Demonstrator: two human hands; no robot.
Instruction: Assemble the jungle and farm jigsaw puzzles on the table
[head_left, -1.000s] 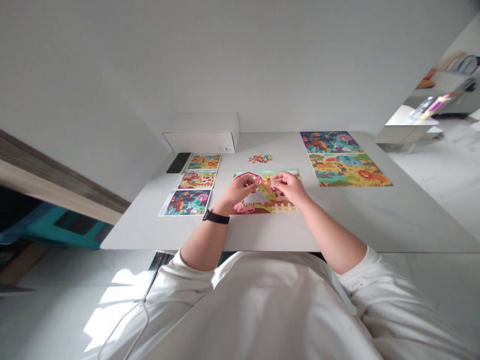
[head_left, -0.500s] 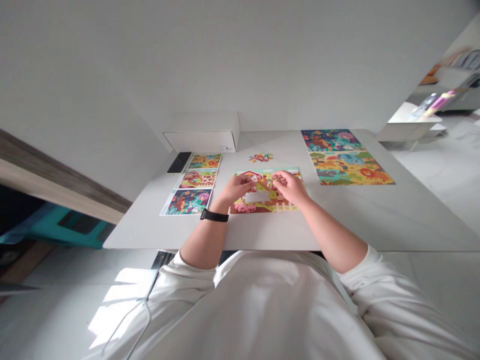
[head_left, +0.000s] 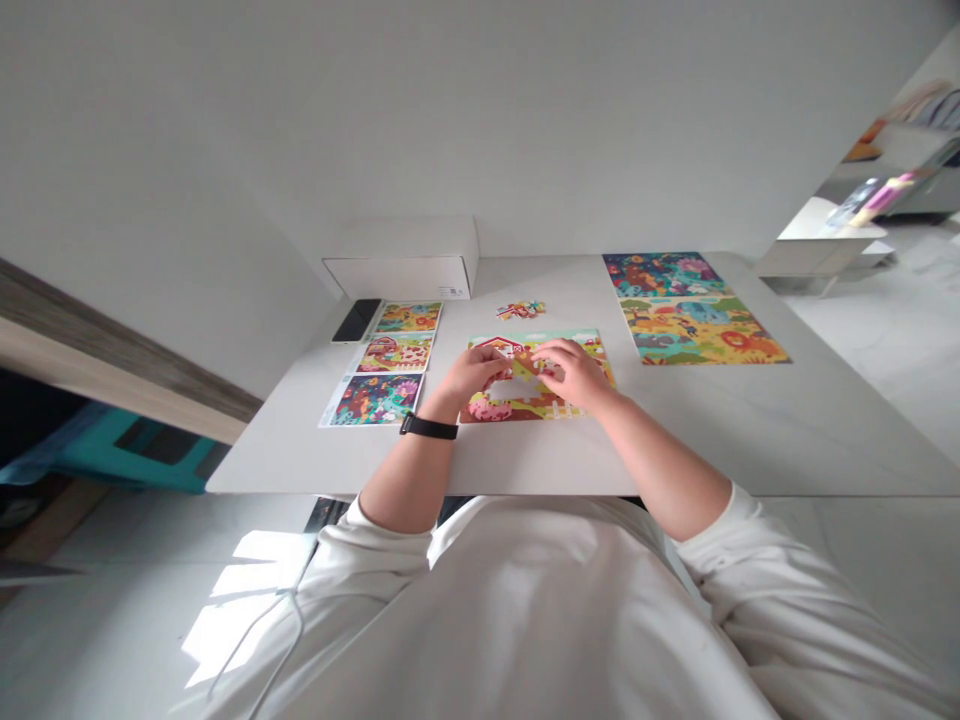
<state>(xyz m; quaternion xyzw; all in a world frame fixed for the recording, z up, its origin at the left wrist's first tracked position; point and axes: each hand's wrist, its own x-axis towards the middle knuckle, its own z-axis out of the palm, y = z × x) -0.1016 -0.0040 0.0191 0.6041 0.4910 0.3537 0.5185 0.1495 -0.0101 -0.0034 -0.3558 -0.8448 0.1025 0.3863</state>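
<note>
A farm-scene jigsaw puzzle (head_left: 540,398) with a red barn lies flat in the middle of the white table (head_left: 675,440). A white gap (head_left: 510,389) shows near its centre. My left hand (head_left: 472,373) and my right hand (head_left: 574,372) are curled over the puzzle, their fingertips meeting on a yellow jigsaw piece (head_left: 526,367). The hands hide much of the piece. A small heap of loose pieces (head_left: 520,310) lies just beyond the puzzle. A black watch (head_left: 428,426) circles my left wrist.
Several printed picture sheets (head_left: 395,353) stand in a column to the left, near a black phone (head_left: 356,320) and a white box (head_left: 401,275). Two large colourful puzzles (head_left: 697,332) lie to the right. The table's near edge runs against my body.
My hands have drawn closer together over the puzzle's middle and now cover more of the white gap. The whole view has tilted slightly.
</note>
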